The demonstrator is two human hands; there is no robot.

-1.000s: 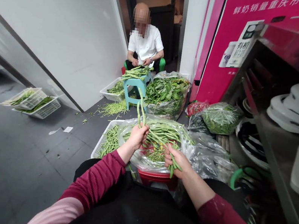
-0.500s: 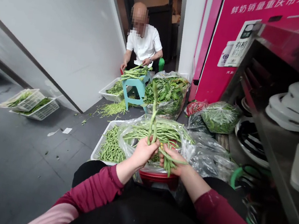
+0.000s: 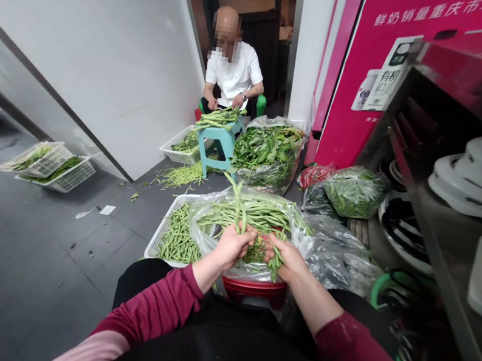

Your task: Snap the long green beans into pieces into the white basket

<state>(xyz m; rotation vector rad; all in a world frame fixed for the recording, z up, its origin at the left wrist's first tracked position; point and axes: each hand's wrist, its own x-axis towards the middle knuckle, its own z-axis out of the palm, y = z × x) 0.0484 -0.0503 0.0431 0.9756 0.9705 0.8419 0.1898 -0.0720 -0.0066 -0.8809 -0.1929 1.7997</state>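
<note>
My left hand is closed round a few long green beans, whose ends stick up past the thumb and lean left. Closed on a bunch of shorter bean pieces, my right hand is just to the right, the two hands a small gap apart. Beneath both is an open clear plastic bag with whole long beans in it, over a red tub. Cut bean pieces fill a white basket left of the bag.
Across from me a person in white handles greens on a blue stool. A bag of leafy greens stands beside it. White baskets lie on the floor at left; a metal shelf with lids is close on my right.
The beans in my left hand now lean left and show shorter above the fist. My right hand's fingers have closed further round the bean pieces. The other person's hands have moved closer together.
</note>
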